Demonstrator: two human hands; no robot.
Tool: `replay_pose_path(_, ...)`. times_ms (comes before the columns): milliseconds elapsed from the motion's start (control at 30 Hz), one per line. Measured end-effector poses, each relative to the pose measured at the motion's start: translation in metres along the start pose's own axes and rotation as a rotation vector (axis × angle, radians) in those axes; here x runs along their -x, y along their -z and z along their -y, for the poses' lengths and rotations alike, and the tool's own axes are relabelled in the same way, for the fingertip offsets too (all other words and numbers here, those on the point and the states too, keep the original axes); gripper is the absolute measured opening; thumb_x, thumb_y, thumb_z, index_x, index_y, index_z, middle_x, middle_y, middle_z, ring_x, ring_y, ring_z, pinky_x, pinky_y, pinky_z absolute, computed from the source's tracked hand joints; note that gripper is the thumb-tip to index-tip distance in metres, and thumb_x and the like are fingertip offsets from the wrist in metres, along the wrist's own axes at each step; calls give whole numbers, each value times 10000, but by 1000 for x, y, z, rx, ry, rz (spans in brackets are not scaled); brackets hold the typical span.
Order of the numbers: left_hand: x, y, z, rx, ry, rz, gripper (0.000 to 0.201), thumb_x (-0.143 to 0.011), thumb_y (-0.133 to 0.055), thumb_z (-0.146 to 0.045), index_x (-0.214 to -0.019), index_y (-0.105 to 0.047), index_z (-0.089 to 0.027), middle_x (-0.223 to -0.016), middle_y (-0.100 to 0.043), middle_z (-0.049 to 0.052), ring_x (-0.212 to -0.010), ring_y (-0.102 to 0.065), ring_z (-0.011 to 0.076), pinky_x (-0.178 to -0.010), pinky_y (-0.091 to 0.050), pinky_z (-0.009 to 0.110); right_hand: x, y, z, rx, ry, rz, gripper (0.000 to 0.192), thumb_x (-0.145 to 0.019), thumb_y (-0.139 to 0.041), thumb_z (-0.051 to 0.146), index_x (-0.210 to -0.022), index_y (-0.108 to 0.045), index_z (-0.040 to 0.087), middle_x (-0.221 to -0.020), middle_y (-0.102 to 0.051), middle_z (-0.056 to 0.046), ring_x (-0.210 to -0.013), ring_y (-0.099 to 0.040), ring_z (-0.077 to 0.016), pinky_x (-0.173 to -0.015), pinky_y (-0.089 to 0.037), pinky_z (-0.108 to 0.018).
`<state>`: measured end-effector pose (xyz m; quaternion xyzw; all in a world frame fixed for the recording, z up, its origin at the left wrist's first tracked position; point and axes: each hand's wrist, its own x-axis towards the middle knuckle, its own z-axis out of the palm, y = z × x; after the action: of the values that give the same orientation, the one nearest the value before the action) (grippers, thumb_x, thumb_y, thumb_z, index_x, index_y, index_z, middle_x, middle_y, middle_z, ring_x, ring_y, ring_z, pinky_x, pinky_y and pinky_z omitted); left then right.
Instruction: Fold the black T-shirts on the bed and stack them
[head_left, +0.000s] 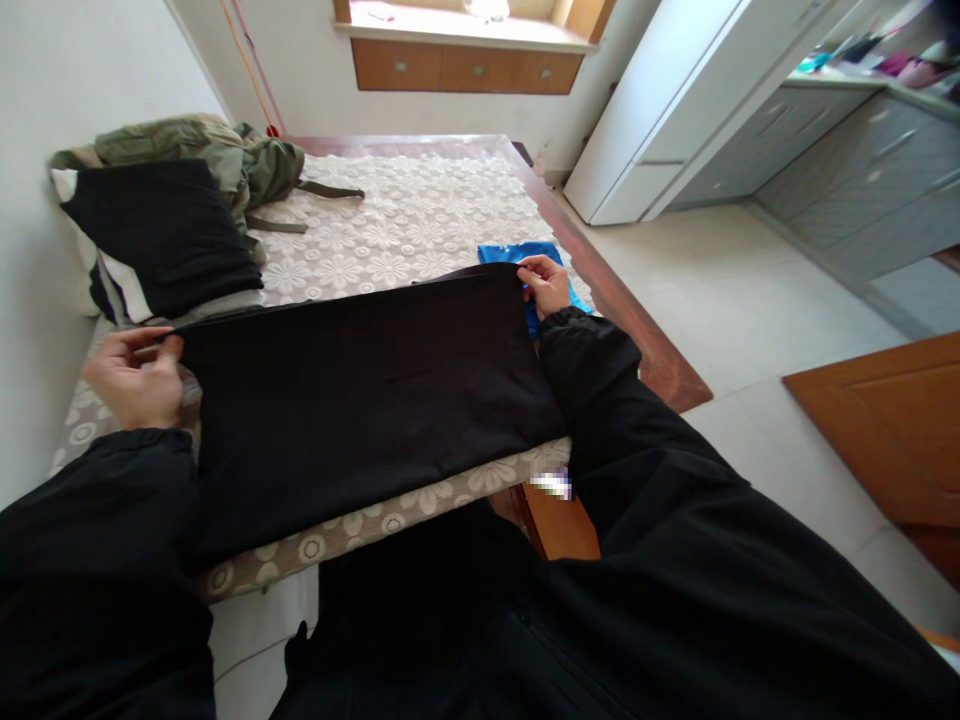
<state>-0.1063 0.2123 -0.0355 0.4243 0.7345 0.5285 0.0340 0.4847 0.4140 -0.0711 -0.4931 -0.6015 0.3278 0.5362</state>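
Pinching one far corner of a black cloth with the fingers of the left hand and the other with those of the right hand. Stretching the cloth out wide over the near part of a brown worktop with a flowery cover. Holding the right corner just beside a blue thing. Holding the left corner near a folded black pile and a green thing with straps. Wearing black sleeves and facing brown drawers.

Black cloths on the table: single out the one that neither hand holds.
The folded black cloth at the left, beside the green item; the other black cloth is nearer, its far corners pinched by the left hand and right hand.
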Motion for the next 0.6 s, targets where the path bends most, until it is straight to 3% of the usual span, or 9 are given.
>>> replay_pose_path(200, 5, 1, -4, 30, -24, -40, 365, -767, -852, -292, -1083, -843, -110, -653, -582, -40, -547, -453, 56, -518, -322, 205, 4, 3, 6, 38, -35, 15, 331, -741, -788, 501, -887, -687, 221, -596, -492, 56, -481, -396, -102, -448, -294, -252)
replay_pose_path(333, 11, -2, -16, 101, 76, -26, 346, -796, -795, -255, -1096, -830, -86, -671, -643, -7, -561, -559, 82, -518, -398, 196, 7, 2, 14, -42, -66, 98, 362, -745, -767, 538, -901, -632, 241, -551, -546, 58, -430, -399, -105, -413, -265, -240)
replay_pose_path(467, 13, 3, -30, 47, 195, 130, 467, -873, -697, -221, -1319, -732, -87, -1005, -795, 111, -574, -546, 65, -479, -417, 164, 12, -2, 33, -48, -52, 126, 437, -752, -767, 554, -1005, -577, 253, -759, -723, -2, -498, -509, -118, -420, -346, -235)
replay_pose_path(533, 16, 15, -41, -13, 221, 246, 660, -839, -705, -201, -1487, -610, -125, -1223, -780, 151, -585, -565, 66, -461, -443, 161, 21, 5, 49, 1, -14, 123, 478, -752, -788, 533, -1077, -571, 257, -821, -733, -7, -536, -556, -130, -436, -386, -239)
replay_pose_path(600, 26, 38, -54, -93, 222, 317, 778, -800, -733, -249, -1550, -542, -165, -1275, -758, 147, -620, -610, 86, -459, -469, 167, 41, 21, 68, 93, 13, 132, 459, -764, -804, 522, -1074, -600, 253, -785, -697, 5, -542, -569, -137, -448, -405, -248)
